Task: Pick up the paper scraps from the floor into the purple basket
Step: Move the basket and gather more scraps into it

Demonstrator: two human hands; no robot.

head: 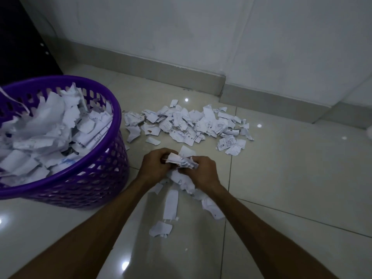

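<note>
Tiled floor (pixel 281 178) — both hands' grip on scraps (pixel 181 160)

Dim, glare spots on floor (pixel 281 178), edges warped

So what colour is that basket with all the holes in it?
Purple: the basket has a purple rim and lattice wall, shown best in the head view.

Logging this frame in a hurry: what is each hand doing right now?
Left hand: fingers curled round the bunch of paper scraps.
Right hand: also gripping that same bunch, from the other side.
</note>
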